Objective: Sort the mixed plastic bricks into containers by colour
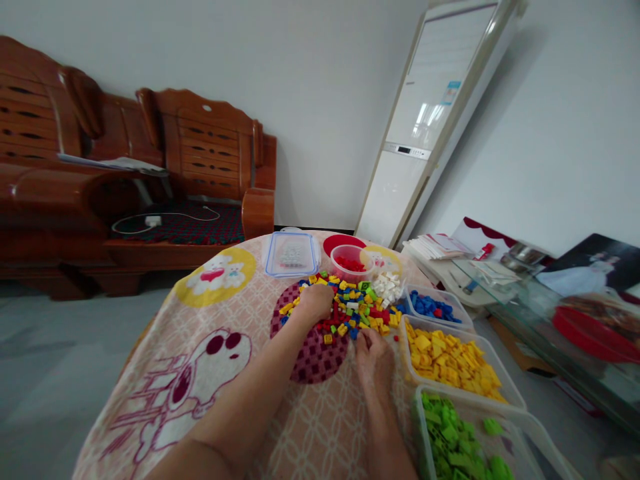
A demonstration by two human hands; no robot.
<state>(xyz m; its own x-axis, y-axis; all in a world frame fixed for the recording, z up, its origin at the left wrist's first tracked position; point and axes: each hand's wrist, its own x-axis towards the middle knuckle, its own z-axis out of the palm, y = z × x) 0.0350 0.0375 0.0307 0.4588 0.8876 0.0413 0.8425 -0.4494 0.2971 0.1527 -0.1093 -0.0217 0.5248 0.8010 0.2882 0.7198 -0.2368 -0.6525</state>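
Observation:
A loose pile of mixed toy building bricks (367,308) in yellow, red, blue and green lies on the cloth-covered round table (320,413). My left hand (316,303) reaches over the pile's left part with its fingers curled closed; what they hold, if anything, is hidden. At the pile's near edge, my right hand (375,357) has thumb and fingertips pressed together, close to a blue brick (354,333). Whether something is between those fingertips is too small to make out. A single yellow brick (328,339) lies between the two hands.
Along the right stand boxes of blue bricks (433,307), yellow bricks (450,360) and green bricks (453,440). Behind the pile are a round tub of red bricks (351,264), white bricks (387,287) and a blue-rimmed clear container (291,255). A glass table (520,307) adjoins.

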